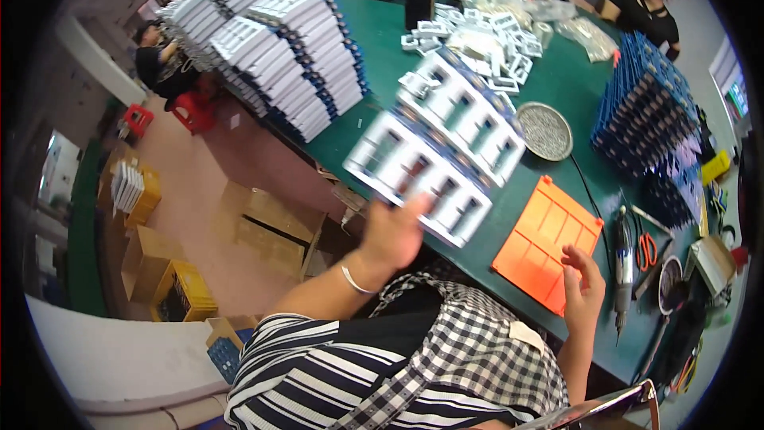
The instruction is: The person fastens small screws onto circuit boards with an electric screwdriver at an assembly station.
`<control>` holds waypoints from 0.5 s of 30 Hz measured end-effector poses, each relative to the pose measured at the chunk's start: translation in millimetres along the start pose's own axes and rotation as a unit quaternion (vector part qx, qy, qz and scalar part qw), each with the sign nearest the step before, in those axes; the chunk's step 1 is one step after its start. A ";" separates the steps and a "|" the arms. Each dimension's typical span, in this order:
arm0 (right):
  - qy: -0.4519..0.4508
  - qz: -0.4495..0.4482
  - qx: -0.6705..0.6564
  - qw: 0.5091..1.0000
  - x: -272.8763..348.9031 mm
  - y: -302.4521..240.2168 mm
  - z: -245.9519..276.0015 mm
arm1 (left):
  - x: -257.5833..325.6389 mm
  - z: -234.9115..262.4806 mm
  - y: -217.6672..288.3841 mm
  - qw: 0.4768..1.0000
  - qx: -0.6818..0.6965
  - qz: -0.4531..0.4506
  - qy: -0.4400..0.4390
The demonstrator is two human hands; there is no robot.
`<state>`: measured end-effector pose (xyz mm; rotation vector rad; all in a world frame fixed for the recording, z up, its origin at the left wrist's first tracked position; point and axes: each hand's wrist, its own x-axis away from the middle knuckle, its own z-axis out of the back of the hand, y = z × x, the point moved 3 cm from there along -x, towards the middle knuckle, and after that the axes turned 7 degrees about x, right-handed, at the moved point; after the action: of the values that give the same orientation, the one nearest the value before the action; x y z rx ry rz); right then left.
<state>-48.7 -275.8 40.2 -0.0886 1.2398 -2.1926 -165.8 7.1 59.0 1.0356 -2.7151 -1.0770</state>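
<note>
My left hand grips the near edge of a blue tray filled with white rectangular parts and holds it in the air above the green table, blurred. A second such tray lies just behind it. My right hand rests with curled fingers on the near corner of an orange tray lying flat on the table. A silver bracelet sits on my left wrist.
Tall stacks of filled trays stand at the table's left. Blue tray stacks rise at the right. Loose white parts, a round metal dish, an electric screwdriver and scissors lie around. Two people sit nearby; cardboard boxes are on the floor.
</note>
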 end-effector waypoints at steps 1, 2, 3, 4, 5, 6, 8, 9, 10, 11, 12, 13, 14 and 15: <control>0.019 -0.038 -0.019 0.999 4.8 10.0 -1.1 | -12.4 0.9 29.0 0.998 -0.004 -0.055 0.035; 0.015 -0.028 -0.030 0.999 7.1 18.0 -2.1 | -23.7 5.4 65.0 0.985 -0.099 -0.134 0.051; 0.031 -0.052 -0.039 0.997 9.1 30.0 -6.9 | -36.8 -6.6 101.4 0.980 -0.058 -0.172 0.078; 0.047 -0.075 -0.049 0.995 9.1 36.7 -8.7 | -53.3 -7.0 140.6 0.956 -0.126 -0.253 0.074; 0.044 -0.069 -0.052 0.995 7.0 35.9 -10.2 | -66.1 -9.8 176.9 0.950 -0.108 -0.286 0.069; 0.033 -0.079 -0.062 0.994 6.3 35.0 -13.4 | -77.8 -10.6 210.9 0.944 -0.126 -0.298 0.064; 0.018 -0.086 -0.075 0.993 4.9 35.2 -16.7 | -110.2 8.2 281.5 0.955 -0.165 -0.246 0.020; 0.019 -0.084 -0.078 0.993 4.0 37.0 -18.9 | -124.8 15.3 301.9 0.950 -0.187 -0.247 0.043; 0.028 -0.081 -0.078 0.993 4.2 39.4 -20.7 | -138.3 31.6 326.5 0.952 -0.198 -0.219 0.081; 0.037 -0.077 -0.078 0.993 4.4 41.3 -21.9 | -149.1 50.0 342.2 0.952 -0.208 -0.191 0.119; 0.039 -0.076 -0.080 0.993 4.8 43.1 -22.5 | -160.0 60.0 342.2 0.957 -0.199 -0.175 0.117; 0.037 -0.076 -0.067 0.994 5.6 45.5 -22.3 | -167.8 65.9 340.6 0.962 -0.190 -0.159 0.114; 0.035 -0.076 -0.054 0.995 5.9 46.5 -22.8 | -173.5 72.8 340.7 0.960 -0.200 -0.150 0.125; 0.038 -0.076 -0.053 0.995 6.7 46.1 -22.2 | -176.9 73.8 334.4 0.962 -0.210 -0.137 0.105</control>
<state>-39.8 -279.9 -10.5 -0.1496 1.4348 -2.2759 -239.1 336.1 245.8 1.3732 -2.0902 -1.4083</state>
